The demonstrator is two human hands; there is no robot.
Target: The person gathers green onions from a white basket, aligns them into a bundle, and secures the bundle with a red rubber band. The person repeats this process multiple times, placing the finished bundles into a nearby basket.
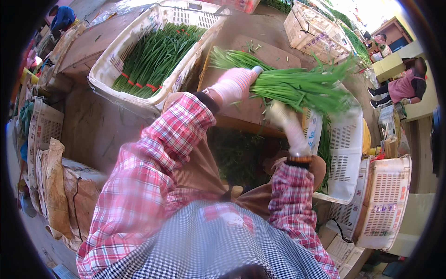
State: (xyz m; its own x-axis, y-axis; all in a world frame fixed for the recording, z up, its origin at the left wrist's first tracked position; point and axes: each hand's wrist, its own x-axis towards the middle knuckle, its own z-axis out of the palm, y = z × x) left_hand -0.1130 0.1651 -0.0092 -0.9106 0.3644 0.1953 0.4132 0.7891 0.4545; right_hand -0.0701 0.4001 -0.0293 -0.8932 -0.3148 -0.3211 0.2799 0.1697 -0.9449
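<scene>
My left hand, in a striped knit glove, is closed around a bunch of long green leafy stalks, like garlic chives, held sideways over a low wooden board. Just below the bunch is my right hand, gloved and blurred by motion; whether its fingers grip any stalks cannot be told. At upper left, a white plastic crate holds several bundles of green stalks tied with red bands. Loose stalks lie in a white crate on the right.
Cut bits of stalk lie on the board. Another crate stands at upper right, and more crates are stacked at lower right. Brown sacking is at left. One person is at far right, another at upper left.
</scene>
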